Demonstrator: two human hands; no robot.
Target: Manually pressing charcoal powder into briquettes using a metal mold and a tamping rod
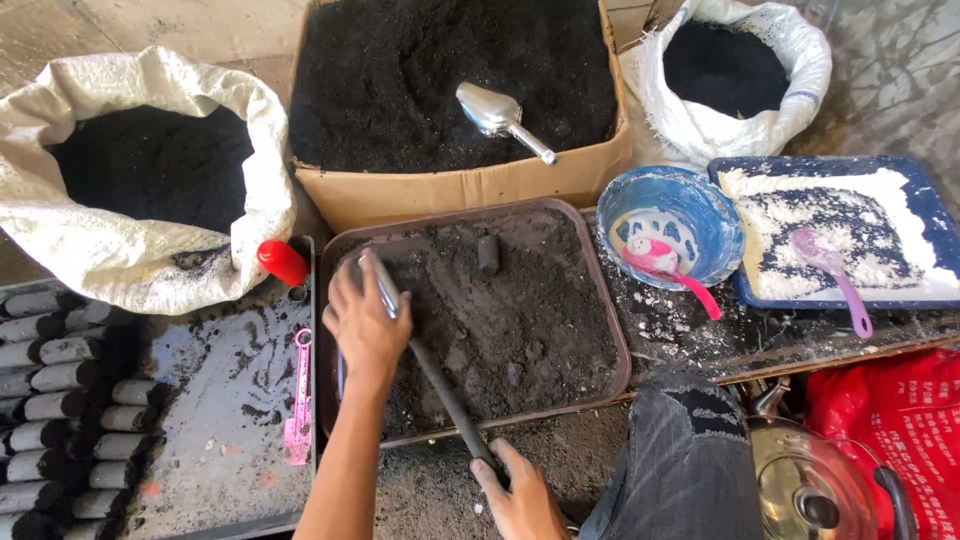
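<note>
My left hand (365, 320) grips the upper end of a long metal tube (432, 372) over the left side of a brown tray (600, 290) filled with black powder. Lower down, my right hand (520, 495) holds the blackened bottom end of the same tube near the tray's front edge. The tube lies slanted across the powder. A short black cylinder (488, 253) sits in the powder at the tray's far side.
A cardboard box (460, 185) of black powder with a metal scoop (500, 118) stands behind. White sacks (130, 250) of powder flank it. Black cylinders (60, 400) are stacked at left. A blue bowl (690, 205), blue tray (930, 200) with white powder and a kettle (810, 480) are right.
</note>
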